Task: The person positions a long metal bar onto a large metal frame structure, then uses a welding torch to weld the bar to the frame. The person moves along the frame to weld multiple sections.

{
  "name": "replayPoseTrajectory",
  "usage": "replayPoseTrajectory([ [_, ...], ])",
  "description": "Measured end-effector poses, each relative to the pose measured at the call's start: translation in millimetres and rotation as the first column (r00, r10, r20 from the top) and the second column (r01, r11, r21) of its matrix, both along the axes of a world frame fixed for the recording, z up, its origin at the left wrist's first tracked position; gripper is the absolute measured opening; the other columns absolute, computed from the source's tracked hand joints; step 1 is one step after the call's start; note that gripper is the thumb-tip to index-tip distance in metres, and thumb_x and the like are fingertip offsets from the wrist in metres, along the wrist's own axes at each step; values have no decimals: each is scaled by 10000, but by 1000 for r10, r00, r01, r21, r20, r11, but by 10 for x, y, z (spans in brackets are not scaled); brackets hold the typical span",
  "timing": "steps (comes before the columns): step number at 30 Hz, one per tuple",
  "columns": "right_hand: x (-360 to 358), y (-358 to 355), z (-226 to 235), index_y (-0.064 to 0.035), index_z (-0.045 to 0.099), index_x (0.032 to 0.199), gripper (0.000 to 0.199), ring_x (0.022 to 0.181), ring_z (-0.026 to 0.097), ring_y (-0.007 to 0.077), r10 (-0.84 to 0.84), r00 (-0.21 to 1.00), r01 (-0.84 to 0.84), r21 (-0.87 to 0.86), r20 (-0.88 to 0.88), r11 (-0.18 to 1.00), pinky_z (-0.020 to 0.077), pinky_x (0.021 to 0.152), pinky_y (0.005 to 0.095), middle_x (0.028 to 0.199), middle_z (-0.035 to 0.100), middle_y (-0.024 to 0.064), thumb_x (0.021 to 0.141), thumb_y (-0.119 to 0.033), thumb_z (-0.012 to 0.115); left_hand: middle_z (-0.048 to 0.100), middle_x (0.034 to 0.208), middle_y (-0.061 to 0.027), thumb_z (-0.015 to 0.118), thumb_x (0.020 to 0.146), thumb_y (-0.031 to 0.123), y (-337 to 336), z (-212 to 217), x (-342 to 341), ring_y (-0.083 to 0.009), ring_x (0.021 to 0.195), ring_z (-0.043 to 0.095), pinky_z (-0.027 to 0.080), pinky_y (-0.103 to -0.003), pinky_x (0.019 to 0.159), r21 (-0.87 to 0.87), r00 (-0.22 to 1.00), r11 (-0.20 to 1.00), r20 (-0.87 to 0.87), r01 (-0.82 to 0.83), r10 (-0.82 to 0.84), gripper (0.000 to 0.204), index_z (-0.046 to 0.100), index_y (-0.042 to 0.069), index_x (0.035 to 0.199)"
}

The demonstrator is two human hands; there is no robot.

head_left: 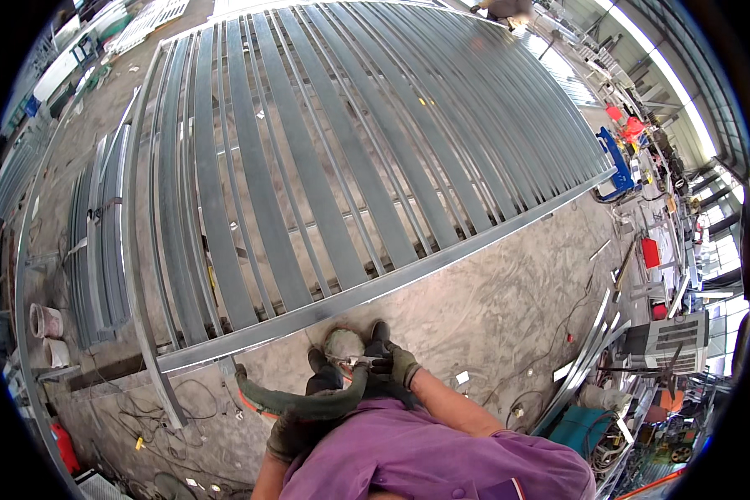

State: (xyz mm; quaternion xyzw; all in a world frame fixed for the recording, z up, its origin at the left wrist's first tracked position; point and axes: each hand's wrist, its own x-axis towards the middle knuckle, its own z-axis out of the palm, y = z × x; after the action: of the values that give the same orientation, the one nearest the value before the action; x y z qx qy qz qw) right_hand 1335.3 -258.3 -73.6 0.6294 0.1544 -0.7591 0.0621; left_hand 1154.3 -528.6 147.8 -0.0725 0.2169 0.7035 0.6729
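Note:
My left hand (285,436), in a dark glove, is at the lower edge of a curved dark green piece (304,404) with an orange-red rim and seems to grip it; its fingers are partly hidden. This piece arches in front of my body, its far end near my right hand. In a dark green glove, my right hand (403,367) is closed on something small that I cannot make out. Just left of those fingers is a round, pale grey-green thing (344,343), low between my dark shoes (380,332). Beyond my feet runs the near rail (375,294) of a large metal frame.
Long grey metal strips (325,192) lie across the frame. More metal profiles (92,250) are stacked at left. Cables (187,408) trail over the floor at lower left. At right stand a grey louvred unit (667,346) and metal bars (583,358). A person (508,10) is at the far end.

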Motion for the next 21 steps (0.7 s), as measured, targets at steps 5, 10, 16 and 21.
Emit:
replayPoseTrajectory([
  [5, 158, -67, -220, -122, 572, 1345, 456, 1017, 699, 364, 45, 997, -45, 1, 62, 999, 546, 880, 603, 1197, 699, 165, 1049, -467, 542, 478, 1582, -140, 693, 847, 701, -17, 2, 15, -301, 1457, 441, 252, -478, 1265, -29, 1000, 1000, 5, 11, -11, 1036, 406, 18, 1571],
  [10, 66, -119, -66, -159, 591, 1377, 386, 1126, 654, 320, 175, 975, -183, 47, 135, 982, 528, 917, 616, 1271, 655, 92, 1062, -375, 533, 476, 1584, -134, 697, 854, 687, 7, 59, 12, -295, 1461, 434, 248, -468, 1268, -18, 1000, 1000, -6, 8, -8, 1022, 404, 23, 1574],
  [16, -66, -121, 163, -170, 570, 1428, 432, 1218, 608, 324, 186, 968, -192, 23, 167, 981, 515, 969, 622, 1372, 611, 108, 1056, -388, 545, 467, 1594, -117, 709, 882, 623, -56, -76, 32, -275, 1470, 420, 232, -456, 1275, -25, 1000, 1000, 13, 9, -8, 964, 391, 45, 1586],
  [21, -42, -121, 187, -36, 520, 1429, 577, 1209, 609, 386, 248, 968, -249, 10, 25, 969, 505, 1008, 640, 1340, 629, 190, 1045, -467, 537, 456, 1606, -100, 635, 954, 592, -79, -158, 36, -249, 1483, 401, 243, -440, 1271, 67, 1000, 998, 13, 13, -14, 885, 362, 51, 1599],
])
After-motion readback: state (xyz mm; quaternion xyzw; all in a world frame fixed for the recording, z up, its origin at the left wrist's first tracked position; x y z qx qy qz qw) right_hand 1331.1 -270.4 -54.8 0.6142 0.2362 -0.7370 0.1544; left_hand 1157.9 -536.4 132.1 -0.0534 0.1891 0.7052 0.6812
